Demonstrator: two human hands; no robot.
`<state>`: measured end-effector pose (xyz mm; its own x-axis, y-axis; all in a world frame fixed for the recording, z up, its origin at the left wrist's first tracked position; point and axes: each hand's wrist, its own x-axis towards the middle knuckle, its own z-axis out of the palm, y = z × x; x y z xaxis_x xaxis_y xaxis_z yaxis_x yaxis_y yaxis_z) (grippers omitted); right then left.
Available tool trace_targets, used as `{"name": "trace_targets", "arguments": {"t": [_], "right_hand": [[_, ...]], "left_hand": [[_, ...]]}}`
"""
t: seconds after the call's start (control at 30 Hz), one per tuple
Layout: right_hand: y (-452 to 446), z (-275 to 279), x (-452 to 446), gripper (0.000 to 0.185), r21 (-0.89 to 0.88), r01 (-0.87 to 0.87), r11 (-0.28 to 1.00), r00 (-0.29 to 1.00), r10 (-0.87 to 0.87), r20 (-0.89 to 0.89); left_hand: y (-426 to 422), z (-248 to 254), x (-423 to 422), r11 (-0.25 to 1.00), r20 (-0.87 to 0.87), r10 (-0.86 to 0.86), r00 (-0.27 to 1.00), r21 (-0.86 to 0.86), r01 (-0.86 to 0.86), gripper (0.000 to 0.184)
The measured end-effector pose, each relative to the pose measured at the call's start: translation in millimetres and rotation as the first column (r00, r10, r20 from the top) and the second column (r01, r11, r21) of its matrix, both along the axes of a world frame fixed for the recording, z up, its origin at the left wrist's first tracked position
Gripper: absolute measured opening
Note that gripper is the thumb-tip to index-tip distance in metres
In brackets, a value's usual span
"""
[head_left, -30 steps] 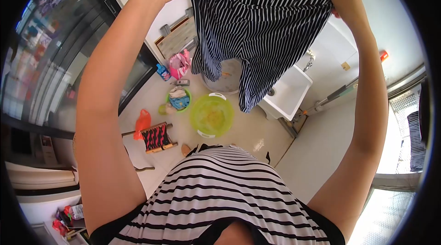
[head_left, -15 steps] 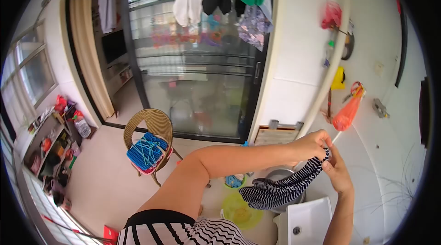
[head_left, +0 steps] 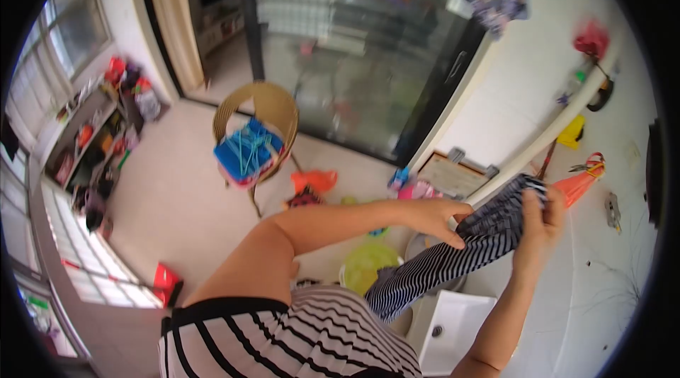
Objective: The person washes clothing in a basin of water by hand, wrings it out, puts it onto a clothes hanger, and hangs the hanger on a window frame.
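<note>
A dark-and-white striped garment (head_left: pixel 453 261) is stretched aslant in front of me, its lower end reaching down to the left beside my shirt. My right hand (head_left: pixel 540 226) grips its upper end, fingers closed on the cloth. At the garment's left edge is my left hand (head_left: pixel 433 221), thumb and fingers apart, the fingertips against the fabric. A darker patch of the cloth lies folded over between the two hands. Below the garment, a white sink (head_left: pixel 460 328) shows its drain, and a yellow-green basin (head_left: pixel 365 264) stands on the floor.
A wicker chair (head_left: pixel 273 105) holds a blue cushion and light-blue hangers (head_left: pixel 249 148). An orange bag (head_left: pixel 314 180) lies on the floor. Shelves (head_left: pixel 71 151) stand at left, a glass sliding door (head_left: pixel 354 87) ahead. An orange-red bag (head_left: pixel 572 190) hangs on the right wall.
My view has tilted down and turned. The hands, close together before at the garment's end, are now apart, and the garment is spread wider and raised, showing a folded-over part.
</note>
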<state>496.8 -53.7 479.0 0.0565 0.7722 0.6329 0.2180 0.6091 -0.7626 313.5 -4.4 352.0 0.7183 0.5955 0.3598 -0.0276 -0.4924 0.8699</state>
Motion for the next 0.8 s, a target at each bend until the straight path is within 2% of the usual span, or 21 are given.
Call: {"name": "trace_targets", "arguments": {"t": [0.03,0.07,0.1,0.13,0.17,0.2,0.23,0.3,0.33,0.37,0.4,0.47,0.5,0.57,0.6,0.63,0.67,0.73,0.8], "right_hand": [[-7,9,-6,0.012,0.066,0.073,0.995,0.997,-0.074,0.013],[-7,10,-4,0.012,0.094,0.119,0.988,0.993,-0.117,-0.024],[-12,10,4,0.014,0.051,0.099,0.994,0.977,-0.087,-0.195],[-19,16,0,0.016,0.08,0.268,0.96,0.938,-0.241,-0.251],[-25,18,-1,0.021,0.052,0.306,0.951,0.899,-0.271,-0.344],[-28,24,-10,0.031,0.093,0.377,0.921,0.887,-0.33,-0.324],[-27,19,-8,0.038,0.185,0.388,0.903,0.909,-0.342,-0.238],[-32,21,-38,0.05,0.16,0.413,0.897,0.89,-0.36,-0.278],[-31,19,-60,0.05,0.153,0.416,0.896,0.892,-0.368,-0.264],[-30,16,-78,0.048,0.122,0.421,0.899,0.883,-0.375,-0.283],[-31,13,-96,0.046,0.094,0.425,0.9,0.873,-0.38,-0.306],[-37,9,-117,0.04,0.099,0.45,0.887,0.864,-0.405,-0.301],[-37,6,-123,0.038,0.112,0.457,0.882,0.865,-0.411,-0.287],[-40,6,-146,0.033,0.076,0.478,0.875,0.843,-0.433,-0.318],[-39,0,-152,0.033,0.074,0.479,0.875,0.844,-0.436,-0.312],[-39,-10,-156,0.032,0.206,0.466,0.86,0.884,-0.443,-0.15],[-39,-12,-167,0.029,0.138,0.473,0.87,0.872,-0.441,-0.212],[-39,-18,-190,0.027,0.068,0.47,0.88,0.858,-0.437,-0.272],[-40,-26,-204,0.026,0.036,0.393,0.919,0.871,-0.36,-0.333]], "left_hand": [[-1,-14,-8,0.996,0.058,0.039,0.998,-0.076,-0.035,0.055],[-3,-26,-20,0.993,-0.059,0.036,0.998,-0.114,-0.042,0.054],[-9,-38,-30,0.989,-0.185,0.012,0.983,-0.141,-0.039,0.053],[-19,-51,-41,0.982,-0.159,0.022,0.987,-0.184,-0.052,0.053],[-27,-61,-52,0.977,-0.096,0.04,0.995,-0.206,-0.059,0.053],[-30,-68,-60,0.972,-0.034,0.053,0.998,-0.226,-0.059,0.054],[-31,-84,-65,0.951,0.086,0.066,0.994,-0.307,-0.037,0.057],[-41,-86,-79,0.922,0.125,0.033,0.992,-0.386,0.018,0.06],[-45,-87,-87,0.894,0.155,0.0,0.988,-0.442,0.069,0.063],[-45,-90,-91,0.921,0.185,-0.042,0.982,-0.374,0.11,0.068],[-45,-93,-100,0.918,0.195,-0.046,0.98,-0.378,0.118,0.068],[-50,-91,-120,0.882,-0.04,-0.141,0.989,-0.458,0.107,0.068],[-54,-95,-131,0.88,-0.031,-0.143,0.989,-0.461,0.112,0.068],[-65,-106,-150,0.969,0.086,0.03,0.996,-0.246,-0.008,0.065],[-67,-110,-162,0.968,0.09,0.03,0.995,-0.251,-0.006,0.065],[-69,-115,-173,0.963,0.081,0.074,0.994,-0.264,-0.051,0.065],[-71,-121,-184,0.956,0.069,0.121,0.99,-0.275,-0.097,0.065],[-71,-129,-209,0.926,0.094,0.179,0.979,-0.352,-0.136,0.061],[-73,-129,-239,0.775,-0.041,0.224,0.974,-0.598,-0.204,0.056]]}}
